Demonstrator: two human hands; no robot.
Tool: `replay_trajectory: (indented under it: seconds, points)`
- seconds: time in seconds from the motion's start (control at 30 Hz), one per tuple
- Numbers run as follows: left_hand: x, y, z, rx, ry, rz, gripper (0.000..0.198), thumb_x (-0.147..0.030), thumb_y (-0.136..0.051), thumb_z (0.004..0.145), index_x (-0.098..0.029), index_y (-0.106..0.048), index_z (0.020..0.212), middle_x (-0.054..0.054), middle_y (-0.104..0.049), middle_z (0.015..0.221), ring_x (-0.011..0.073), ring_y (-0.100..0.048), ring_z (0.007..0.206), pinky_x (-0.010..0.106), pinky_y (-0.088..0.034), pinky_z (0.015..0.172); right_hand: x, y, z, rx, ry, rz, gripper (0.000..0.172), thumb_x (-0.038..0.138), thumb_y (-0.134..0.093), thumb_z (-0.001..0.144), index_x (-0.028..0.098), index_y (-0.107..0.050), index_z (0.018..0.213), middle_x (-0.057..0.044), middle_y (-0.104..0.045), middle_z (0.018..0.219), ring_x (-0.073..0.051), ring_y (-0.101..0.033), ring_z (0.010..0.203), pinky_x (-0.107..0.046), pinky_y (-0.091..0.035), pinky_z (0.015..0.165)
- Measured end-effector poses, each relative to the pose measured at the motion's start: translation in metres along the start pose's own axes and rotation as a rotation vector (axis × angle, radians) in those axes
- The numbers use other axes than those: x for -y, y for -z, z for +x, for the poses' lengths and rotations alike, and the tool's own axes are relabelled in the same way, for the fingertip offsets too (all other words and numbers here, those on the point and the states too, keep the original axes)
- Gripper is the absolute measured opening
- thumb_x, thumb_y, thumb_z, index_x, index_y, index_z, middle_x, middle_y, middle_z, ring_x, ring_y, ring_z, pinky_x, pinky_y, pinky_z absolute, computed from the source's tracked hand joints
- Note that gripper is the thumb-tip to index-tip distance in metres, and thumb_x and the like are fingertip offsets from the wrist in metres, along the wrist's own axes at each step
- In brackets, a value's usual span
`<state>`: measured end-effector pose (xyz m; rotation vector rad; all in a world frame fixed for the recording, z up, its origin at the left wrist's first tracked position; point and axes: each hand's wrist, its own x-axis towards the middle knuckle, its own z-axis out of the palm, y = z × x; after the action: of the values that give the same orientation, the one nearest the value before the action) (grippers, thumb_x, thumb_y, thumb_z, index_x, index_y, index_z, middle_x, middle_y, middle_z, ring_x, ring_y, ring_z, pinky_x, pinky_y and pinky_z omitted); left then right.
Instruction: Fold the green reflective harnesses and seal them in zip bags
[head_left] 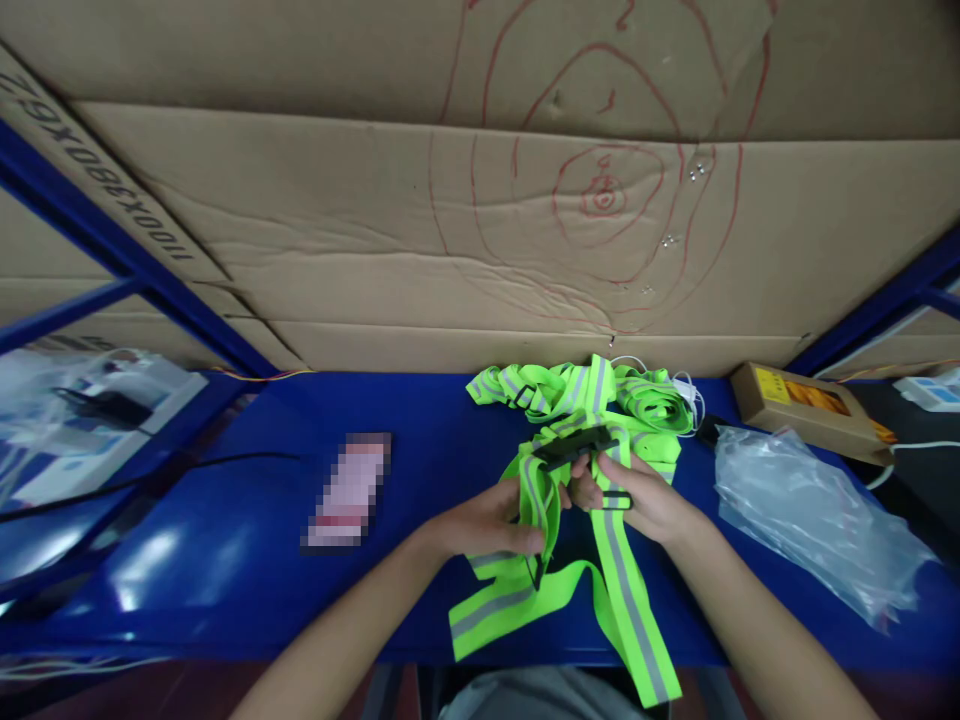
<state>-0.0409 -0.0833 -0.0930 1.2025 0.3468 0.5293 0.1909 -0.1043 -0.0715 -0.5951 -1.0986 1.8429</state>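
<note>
Both hands work on a fluorescent green reflective strap [626, 580] with a grey stripe, above the front half of the blue table. My left hand [495, 520] is closed round folded loops of it, thumb on top. My right hand [634, 490] pinches the strap close to a black buckle [576, 447] and a small black slider [616, 500]. Two loose lengths hang toward the table's front edge. Just beyond the hands lies a pile of similar green straps [562, 388], part of it rolled up. Some fingers are hidden behind the webbing.
A blurred-out phone-like object [349, 492] lies left on the blue table [225, 500]. At right are a clear plastic bag [810, 510] and a cardboard box [806, 405]. Power strips and cables [112, 420] sit far left. A cardboard panel [337, 220] with red rings stands behind.
</note>
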Motion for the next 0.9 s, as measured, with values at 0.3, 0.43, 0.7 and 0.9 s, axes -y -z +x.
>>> replay_trajectory:
  seconds: [0.3, 0.43, 0.7, 0.9]
  points:
    - [-0.006, -0.002, -0.001, -0.139, -0.014, -0.125, 0.073, -0.054, -0.091, 0.063, -0.015, -0.070, 0.122, 0.008, -0.069, 0.099, 0.0204, -0.061, 0.090, 0.030, -0.044, 0.082, -0.001, 0.000, 0.000, 0.079, -0.043, -0.184, 0.040, 0.052, -0.066, 0.095, 0.013, -0.070, 0.098, -0.002, -0.063, 0.072, -0.015, -0.059, 0.068, -0.028, -0.045, 0.068]
    - [-0.016, -0.010, 0.000, -0.034, -0.129, 0.081, 0.073, -0.069, -0.072, 0.078, -0.016, -0.066, 0.128, 0.012, -0.070, 0.106, 0.0266, -0.063, 0.103, 0.038, -0.046, 0.094, 0.000, 0.001, 0.001, 0.019, -0.006, -0.162, 0.033, 0.046, -0.069, 0.093, 0.014, -0.069, 0.089, -0.003, -0.066, 0.075, -0.016, -0.064, 0.074, -0.029, -0.049, 0.075]
    - [-0.006, -0.010, 0.003, -0.186, -0.029, -0.217, 0.080, -0.080, -0.049, 0.085, -0.020, -0.062, 0.136, 0.015, -0.068, 0.126, 0.0316, -0.062, 0.118, 0.041, -0.046, 0.099, 0.003, 0.014, -0.006, 0.081, -0.113, -0.013, 0.039, 0.047, -0.084, 0.078, 0.011, -0.069, 0.082, -0.003, -0.067, 0.065, -0.014, -0.062, 0.048, -0.025, -0.049, 0.046]
    - [-0.010, -0.003, 0.003, -0.173, -0.114, -0.093, 0.092, -0.072, -0.079, 0.067, -0.019, -0.061, 0.139, 0.015, -0.062, 0.132, 0.0327, -0.056, 0.122, 0.038, -0.043, 0.101, 0.001, 0.008, -0.007, 0.045, -0.094, -0.040, 0.041, 0.053, -0.075, 0.086, 0.013, -0.070, 0.083, -0.007, -0.072, 0.067, -0.017, -0.068, 0.055, -0.028, -0.054, 0.053]
